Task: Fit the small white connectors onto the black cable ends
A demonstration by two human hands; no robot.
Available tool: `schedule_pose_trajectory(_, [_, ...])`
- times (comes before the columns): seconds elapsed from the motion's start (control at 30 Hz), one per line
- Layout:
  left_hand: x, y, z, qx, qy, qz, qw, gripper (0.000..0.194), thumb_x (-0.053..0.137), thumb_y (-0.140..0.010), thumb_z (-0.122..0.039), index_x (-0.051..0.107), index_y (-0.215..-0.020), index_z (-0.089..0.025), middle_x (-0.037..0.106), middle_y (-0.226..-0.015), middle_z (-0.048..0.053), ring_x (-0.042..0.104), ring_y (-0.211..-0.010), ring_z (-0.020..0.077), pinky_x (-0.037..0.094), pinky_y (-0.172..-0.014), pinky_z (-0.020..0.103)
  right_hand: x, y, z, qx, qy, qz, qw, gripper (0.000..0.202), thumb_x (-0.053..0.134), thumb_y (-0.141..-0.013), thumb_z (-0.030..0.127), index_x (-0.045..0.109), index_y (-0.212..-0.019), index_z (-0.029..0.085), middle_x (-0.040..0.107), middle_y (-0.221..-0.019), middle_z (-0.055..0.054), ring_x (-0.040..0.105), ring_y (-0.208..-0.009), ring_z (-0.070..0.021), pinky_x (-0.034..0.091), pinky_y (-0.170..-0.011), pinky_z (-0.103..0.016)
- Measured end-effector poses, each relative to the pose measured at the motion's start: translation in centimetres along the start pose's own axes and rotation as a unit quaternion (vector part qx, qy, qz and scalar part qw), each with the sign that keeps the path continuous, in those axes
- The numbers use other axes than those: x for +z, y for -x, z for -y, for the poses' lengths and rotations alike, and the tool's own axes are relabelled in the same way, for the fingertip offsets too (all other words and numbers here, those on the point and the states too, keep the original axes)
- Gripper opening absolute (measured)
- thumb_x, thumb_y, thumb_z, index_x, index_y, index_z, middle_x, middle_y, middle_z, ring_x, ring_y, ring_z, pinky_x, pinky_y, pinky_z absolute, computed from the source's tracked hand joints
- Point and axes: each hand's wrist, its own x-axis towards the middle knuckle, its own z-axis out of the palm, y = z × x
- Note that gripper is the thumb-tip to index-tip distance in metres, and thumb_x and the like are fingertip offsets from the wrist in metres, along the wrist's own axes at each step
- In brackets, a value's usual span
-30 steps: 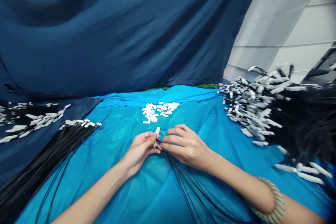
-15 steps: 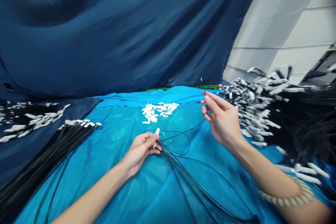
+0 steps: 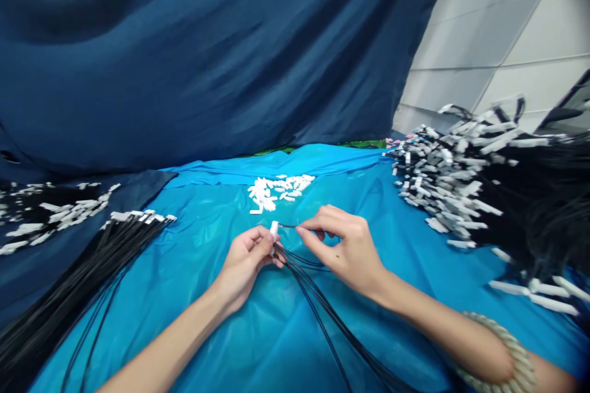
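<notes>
Near the middle, my left hand [image 3: 251, 258] pinches a small white connector [image 3: 275, 231] that points upward. Several thin black wires [image 3: 318, 307] run from the connector's lower part down to the right. My right hand [image 3: 345, 242] is to the right of it, with thumb and forefinger closed on one black wire [image 3: 289, 226]. The wire's tip is at the connector's right side near the top; whether it is inside cannot be made out.
Loose white connectors [image 3: 262, 190] lie on the blue sheet [image 3: 207, 209] beyond my hands. A bundle of black wires with white ends [image 3: 92, 270] lies at left, another pile [image 3: 452, 166] at right. A dark blue cloth [image 3: 207, 61] hangs behind.
My right hand has come down and left from the upper right, bringing the wire's end to the connector. My left hand has stayed nearly in place with the connector.
</notes>
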Motion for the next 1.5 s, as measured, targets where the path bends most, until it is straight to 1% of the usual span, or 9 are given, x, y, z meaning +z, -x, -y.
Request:
schedule_pose_trajectory(0.4, [0.09,0.13,0.04,0.029,-0.034,-0.006,0.999,0.019,0.058,-0.071,-0.03,0.053,-0.066,-0.013,0.057,-0.063,0.001,0.053,-0.054,0.0099,0.043,-0.055,0.023,0.09,-0.04,0.23,0.028,-0.008,-0.007,1.0,0.015,0.053,-0.076,0.016,0.062,-0.065,0.012,0.051,-0.055,-0.001,0.043,-0.054,-0.0097,0.031,-0.053,-0.024])
schedule_pose_trajectory(0.73, [-0.02,0.05,0.19,0.042,-0.043,-0.009,0.998,0.018,0.057,-0.072,-0.03,0.053,-0.069,-0.013,0.057,-0.064,0.0,0.054,-0.054,0.0096,0.043,-0.054,0.022,0.19,0.11,0.13,-0.006,0.014,-0.013,1.0,0.015,0.052,-0.077,0.016,0.061,-0.066,0.013,0.05,-0.056,-0.001,0.041,-0.054,-0.0096,0.03,-0.054,-0.024])
schedule_pose_trajectory(0.97, [0.03,0.02,0.08,0.054,-0.075,-0.023,0.995,0.019,0.058,-0.071,-0.03,0.052,-0.068,-0.013,0.057,-0.061,0.0,0.053,-0.052,0.0096,0.043,-0.053,0.021,0.42,0.45,0.33,-0.008,0.025,-0.017,1.0,0.015,0.051,-0.077,0.016,0.059,-0.065,0.012,0.049,-0.056,0.0,0.04,-0.054,-0.0094,0.03,-0.056,-0.025])
schedule_pose_trajectory(1.3, [-0.06,-0.03,0.26,0.048,-0.071,-0.009,0.996,0.019,0.056,-0.073,-0.03,0.052,-0.068,-0.013,0.057,-0.06,0.0,0.054,-0.052,0.0099,0.043,-0.054,0.022,0.37,0.4,0.28,-0.011,0.032,-0.024,0.999,0.016,0.051,-0.077,0.016,0.059,-0.065,0.012,0.048,-0.055,0.0,0.04,-0.054,-0.0093,0.03,-0.055,-0.025])
schedule_pose_trajectory(1.5, [-0.03,0.0,0.13,0.049,-0.08,-0.011,0.996,0.019,0.056,-0.072,-0.03,0.052,-0.068,-0.013,0.057,-0.061,0.0,0.054,-0.053,0.0102,0.044,-0.054,0.023,0.5,0.62,0.28,-0.013,0.036,-0.011,0.999,0.016,0.05,-0.079,0.017,0.058,-0.066,0.013,0.048,-0.056,0.0,0.039,-0.055,-0.0094,0.03,-0.056,-0.025])
